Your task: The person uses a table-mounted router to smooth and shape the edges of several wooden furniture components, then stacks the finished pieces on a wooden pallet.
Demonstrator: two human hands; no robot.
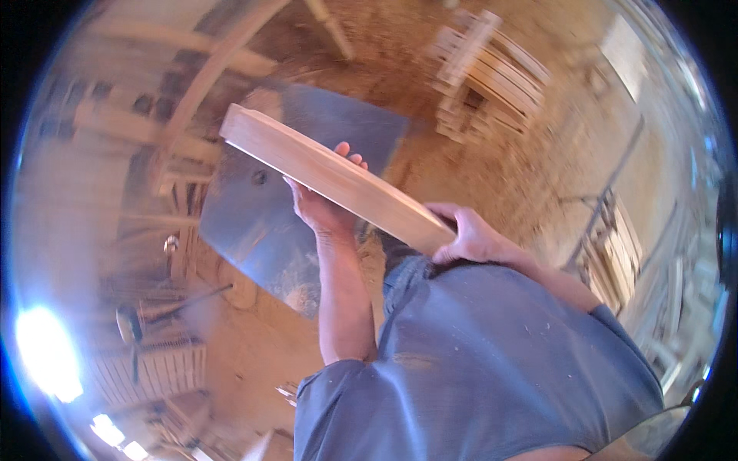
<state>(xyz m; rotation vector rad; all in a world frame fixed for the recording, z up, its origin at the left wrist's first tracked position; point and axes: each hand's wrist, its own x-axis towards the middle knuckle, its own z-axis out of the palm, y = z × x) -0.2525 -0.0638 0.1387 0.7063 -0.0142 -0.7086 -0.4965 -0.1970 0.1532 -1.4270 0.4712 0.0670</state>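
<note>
A long, pale wooden piece (330, 173) with a gently curved side is held in both of my hands, slanting from the upper left down to my body. My left hand (327, 211) grips it around the middle from below, fingertips showing over its far side. At the near end, my right hand (475, 237) is closed around the wood. Beneath the piece lies a flat grey-blue tabletop (261, 230), dusted with sawdust. A small dark round spot (259, 177) shows on that surface, too blurred to make out.
Stacked wooden pieces (503, 77) stand on the sawdust-covered floor beyond the tabletop. More cut wood (615, 253) is piled at the right. A curved wooden beam (204, 88) rises at the upper left. Slatted wood (150, 376) lies at the lower left.
</note>
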